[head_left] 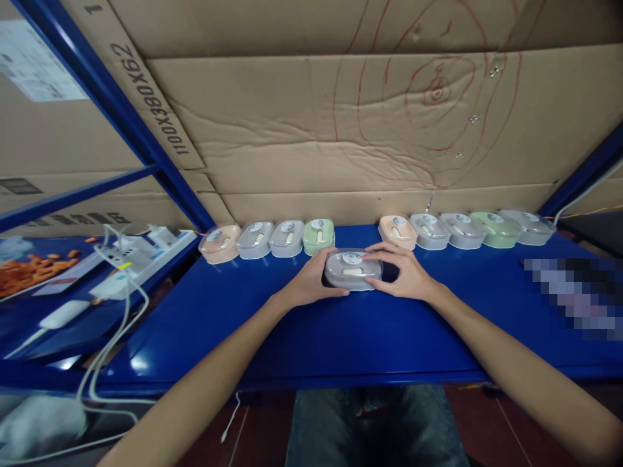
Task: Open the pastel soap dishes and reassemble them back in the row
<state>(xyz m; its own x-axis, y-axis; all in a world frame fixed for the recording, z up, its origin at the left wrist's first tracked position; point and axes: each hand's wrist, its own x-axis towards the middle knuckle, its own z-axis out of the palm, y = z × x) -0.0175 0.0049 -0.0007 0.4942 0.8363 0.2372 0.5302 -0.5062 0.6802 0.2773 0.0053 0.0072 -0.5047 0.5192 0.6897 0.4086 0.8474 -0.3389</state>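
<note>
The grey box [366, 280] with its clear lid sits in front of you, just over the near-middle of the blue tabletop [302, 344]; whether its base bears on the surface or is slightly raised cannot be settled from this angle. Judged by its look, it is light, stiff plastic, smooth enough to slip, and the thin lid may crack or mark under hard pressure. Sound holds are the rounded short ends, low on the body, clear of the white tab [353, 272] and the round sticker [353, 258]. Your left hand [312, 280] cups one end, thumb along the near side; your right hand [411, 272] grips the other, fingers curved, thumb and fingertips pinching the box. Beyond, the green box [319, 240] stands close on the left, the peach box [396, 235] on the right.
</note>
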